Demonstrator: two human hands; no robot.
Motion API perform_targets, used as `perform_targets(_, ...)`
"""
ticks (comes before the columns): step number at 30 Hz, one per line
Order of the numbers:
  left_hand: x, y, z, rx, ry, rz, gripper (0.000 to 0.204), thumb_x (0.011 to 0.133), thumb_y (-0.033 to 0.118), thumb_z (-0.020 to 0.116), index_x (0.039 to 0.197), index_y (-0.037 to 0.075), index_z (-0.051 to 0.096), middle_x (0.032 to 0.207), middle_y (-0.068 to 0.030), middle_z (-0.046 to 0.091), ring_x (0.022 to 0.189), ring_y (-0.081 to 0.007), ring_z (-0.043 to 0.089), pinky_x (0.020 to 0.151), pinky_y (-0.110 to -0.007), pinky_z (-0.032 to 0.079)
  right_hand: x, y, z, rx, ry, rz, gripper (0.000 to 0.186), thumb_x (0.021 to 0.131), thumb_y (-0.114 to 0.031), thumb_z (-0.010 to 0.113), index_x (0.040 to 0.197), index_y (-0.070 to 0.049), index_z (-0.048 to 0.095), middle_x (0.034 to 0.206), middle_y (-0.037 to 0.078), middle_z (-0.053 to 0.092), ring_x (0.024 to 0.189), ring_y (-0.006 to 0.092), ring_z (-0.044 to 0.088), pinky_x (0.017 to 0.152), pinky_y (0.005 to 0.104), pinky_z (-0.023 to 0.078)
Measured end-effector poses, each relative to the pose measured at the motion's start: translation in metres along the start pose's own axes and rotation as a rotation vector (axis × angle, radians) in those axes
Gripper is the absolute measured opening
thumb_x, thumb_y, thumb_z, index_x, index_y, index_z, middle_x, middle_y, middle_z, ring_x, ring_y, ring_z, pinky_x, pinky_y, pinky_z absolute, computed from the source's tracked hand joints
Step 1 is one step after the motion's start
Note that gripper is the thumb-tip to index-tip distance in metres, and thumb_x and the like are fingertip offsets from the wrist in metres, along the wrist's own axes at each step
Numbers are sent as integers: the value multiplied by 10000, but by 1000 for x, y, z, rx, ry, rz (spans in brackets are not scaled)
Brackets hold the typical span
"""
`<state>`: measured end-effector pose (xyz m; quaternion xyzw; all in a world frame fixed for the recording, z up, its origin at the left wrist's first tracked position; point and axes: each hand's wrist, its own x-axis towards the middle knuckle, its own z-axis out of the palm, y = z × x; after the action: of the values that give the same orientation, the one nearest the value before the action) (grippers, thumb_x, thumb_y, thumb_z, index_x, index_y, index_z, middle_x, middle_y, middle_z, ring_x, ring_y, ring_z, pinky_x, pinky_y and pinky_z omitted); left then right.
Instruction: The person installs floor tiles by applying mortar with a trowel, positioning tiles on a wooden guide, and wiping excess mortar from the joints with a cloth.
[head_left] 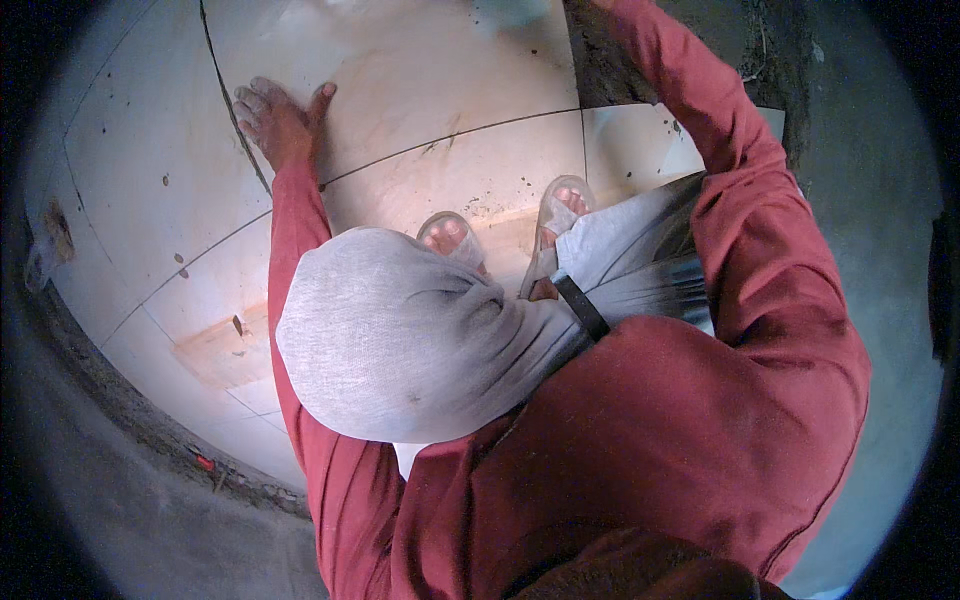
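A: Left hand (280, 120)?
B: Palm down on the large, pale, glossy floor tile (430, 80). Fingers loosely spread, thumb well out to the side; nothing gripped. Pale dust on the fingers.
A: Right hand?
B: Beyond the upper edge. Maroon fabric right sleeve (735, 130) runs up to it. Finger spread and grip: cannot tell.
A: Where does the tile lie?
B: Upper middle, ahead of the feet. Thin dark joint (228, 95) along its left side, just beside the left fingertips. Dark, rough-surfaced strip (615, 65) along its right side. Brownish smears and dark specks on the face.
A: Nearer the body?
B: A row of narrower pale tiles (400, 195), across another dark joint. Both feet there, in translucent strapped sandals (565, 190), toes showing. Knees bent, light grey cloth trousers (375, 330); the left knee bulks large between the arms. Narrow black band (580, 305) near the waist.
A: Edges?
B: Bare grey floor (190, 520) lower left, with a small red object (205, 463) by the tiling's border; too small to identify.
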<state>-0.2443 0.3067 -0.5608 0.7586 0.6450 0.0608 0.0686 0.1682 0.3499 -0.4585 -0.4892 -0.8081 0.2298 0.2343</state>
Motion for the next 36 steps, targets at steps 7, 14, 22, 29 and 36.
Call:
perform_targets(7,-1,-7,-8,-45,-16,87,1201,833,807,604,1580,-70,262,1633,-361,207,1539,-514,159,1234,-627,156,-57,-36,-17,279,56,358,310,1020,-295,616,1145,-16,568,972,112,573,963,243,582,866,423,482)
perform_targets(14,-36,96,16,15,54,247,792,1031,606,435,1625,101,295,1682,-233,230,1563,-419,190,1241,-639,96,-102,-57,-47,285,168,503,341,995,-315,627,1205,-49,593,1050,129,643,1046,228,601,941,415,489)
perform_targets(22,-58,106,10,51,-10,214,716,1057,519,426,1630,116,280,1693,-222,204,1571,-431,141,1242,-643,81,-127,-71,-12,133,76,569,432,1015,-307,644,1323,-8,597,1229,140,675,1129,244,641,1001,369,485)
perform_targets(29,-69,112,0,-67,-114,206,712,1048,499,451,1633,132,278,1704,-185,193,1582,-372,141,1273,-584,66,-130,-96,-24,324,270,745,459,1022,-363,626,1318,-14,594,1215,131,656,1096,211,606,966,339,478)
perform_targets(36,-97,96,-7,-158,-141,206,716,1027,427,533,1626,121,286,1702,-180,191,1579,-371,146,1282,-543,101,-228,-76,43,344,-112,900,438,1052,-417,562,1216,-11,584,1088,72,604,1035,186,547,969,326,435)
